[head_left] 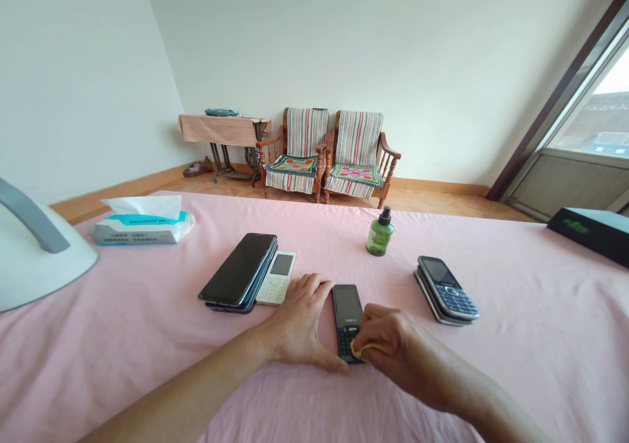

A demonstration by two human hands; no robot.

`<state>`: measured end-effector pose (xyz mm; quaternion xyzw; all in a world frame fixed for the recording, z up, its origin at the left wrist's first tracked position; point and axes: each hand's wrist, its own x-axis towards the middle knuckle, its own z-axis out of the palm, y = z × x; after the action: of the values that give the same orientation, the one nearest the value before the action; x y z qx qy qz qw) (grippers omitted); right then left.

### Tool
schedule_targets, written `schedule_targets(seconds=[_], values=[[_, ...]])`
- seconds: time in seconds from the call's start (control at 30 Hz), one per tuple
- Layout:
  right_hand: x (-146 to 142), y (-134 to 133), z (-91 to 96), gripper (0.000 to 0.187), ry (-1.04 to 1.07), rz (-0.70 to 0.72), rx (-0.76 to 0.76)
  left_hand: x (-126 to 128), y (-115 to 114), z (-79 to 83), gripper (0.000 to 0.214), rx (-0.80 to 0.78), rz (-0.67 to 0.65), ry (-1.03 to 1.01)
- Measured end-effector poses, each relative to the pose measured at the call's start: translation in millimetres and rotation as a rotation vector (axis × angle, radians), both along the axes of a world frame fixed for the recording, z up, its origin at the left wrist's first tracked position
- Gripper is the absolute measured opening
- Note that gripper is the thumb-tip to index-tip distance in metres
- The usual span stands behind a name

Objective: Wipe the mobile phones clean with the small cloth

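A black keypad phone [348, 304] lies face up on the pink cloth, its screen towards the far side. My left hand [299, 322] braces it, fingertips at the upper left corner and thumb at the bottom edge. Pinched in my right hand [393, 338] is a small yellowish cloth [376, 348], pressed on the keypad's lower right part; much of the cloth is hidden by the fingers. A white keypad phone [276, 278] lies just beyond my left hand, beside a stack of dark smartphones [240, 269].
Two stacked keypad phones [447, 289] lie to the right. A green spray bottle [379, 233] stands further back. Far left are a tissue pack [142, 227] and a white object with a grey handle [39, 253]. A black box [590, 233] sits at the right edge.
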<state>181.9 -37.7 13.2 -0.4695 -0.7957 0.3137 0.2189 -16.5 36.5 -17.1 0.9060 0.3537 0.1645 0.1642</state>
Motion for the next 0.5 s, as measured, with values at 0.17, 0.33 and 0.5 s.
schedule_targets(seconds=[0.17,0.33,0.5], values=[[0.6,-1.0,2.4,0.028,-0.024,-0.015,-0.013,-0.2,-0.6,-0.2,0.102,0.011,-0.001,-0.008],[-0.3,0.2,2.1,0.028,-0.001,-0.013,-0.006,0.5,-0.9,0.8,0.102,0.017,0.007,0.01],[-0.6,-1.2,2.1,0.028,0.012,-0.003,-0.035,0.1,-0.4,-0.9,0.104,0.021,0.001,-0.01]])
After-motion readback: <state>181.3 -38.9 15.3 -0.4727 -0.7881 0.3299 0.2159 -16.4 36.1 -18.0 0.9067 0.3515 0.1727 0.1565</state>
